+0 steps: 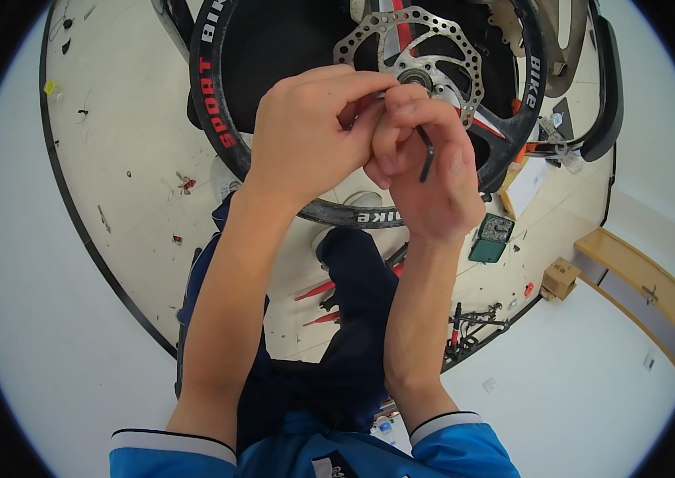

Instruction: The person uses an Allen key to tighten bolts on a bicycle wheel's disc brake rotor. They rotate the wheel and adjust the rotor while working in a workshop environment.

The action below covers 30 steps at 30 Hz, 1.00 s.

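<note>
A bicycle wheel (218,95) with a wide black rim is in front of me, and a silver drilled brake disc (469,68) sits around its hub (414,77). Both my hands meet just below that hub. My left hand (309,131) is closed in a pinch, its fingertips against the right fingers; what they pinch is hidden. My right hand (437,163) is curled, with a black hex key (428,159) between its fingers. The key's bent end points down toward my palm; its other end is hidden by the fingers.
A small green case (490,239) lies open on the floor to the right. Farther right are a cardboard box (560,278) and a wooden door frame (628,259). Black bike parts (473,327) lie along the wall. Small scraps (185,184) are scattered on the left floor.
</note>
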Each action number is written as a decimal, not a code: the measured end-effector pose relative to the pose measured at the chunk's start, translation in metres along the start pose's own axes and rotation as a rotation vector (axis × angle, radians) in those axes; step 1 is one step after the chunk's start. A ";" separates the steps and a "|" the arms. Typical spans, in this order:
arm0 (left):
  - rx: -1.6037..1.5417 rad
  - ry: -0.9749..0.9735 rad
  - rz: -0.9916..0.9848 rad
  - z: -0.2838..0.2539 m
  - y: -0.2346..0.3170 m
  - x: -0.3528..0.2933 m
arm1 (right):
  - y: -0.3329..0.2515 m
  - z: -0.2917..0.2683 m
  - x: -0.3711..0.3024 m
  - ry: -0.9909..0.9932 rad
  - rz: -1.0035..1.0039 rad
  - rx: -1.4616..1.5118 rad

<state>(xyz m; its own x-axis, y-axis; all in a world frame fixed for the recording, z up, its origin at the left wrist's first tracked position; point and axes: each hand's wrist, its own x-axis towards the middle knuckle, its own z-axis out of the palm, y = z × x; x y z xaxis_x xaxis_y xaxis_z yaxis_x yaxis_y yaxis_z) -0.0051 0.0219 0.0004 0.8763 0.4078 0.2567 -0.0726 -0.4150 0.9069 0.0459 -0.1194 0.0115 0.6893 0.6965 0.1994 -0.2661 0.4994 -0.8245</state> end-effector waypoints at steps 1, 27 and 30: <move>-0.015 0.007 0.006 0.001 -0.001 0.000 | 0.000 -0.003 0.000 -0.020 -0.006 0.001; 0.066 0.002 0.010 0.000 0.003 0.000 | 0.009 -0.020 0.001 -0.079 -0.031 0.310; 0.072 0.042 0.017 0.002 0.000 0.000 | 0.007 -0.025 0.005 -0.174 -0.039 0.227</move>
<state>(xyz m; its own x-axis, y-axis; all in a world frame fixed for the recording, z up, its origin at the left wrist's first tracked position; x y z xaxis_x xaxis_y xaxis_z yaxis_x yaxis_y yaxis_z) -0.0042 0.0204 0.0002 0.8544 0.4329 0.2872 -0.0520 -0.4788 0.8764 0.0644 -0.1258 -0.0065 0.5813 0.7428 0.3322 -0.3993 0.6160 -0.6790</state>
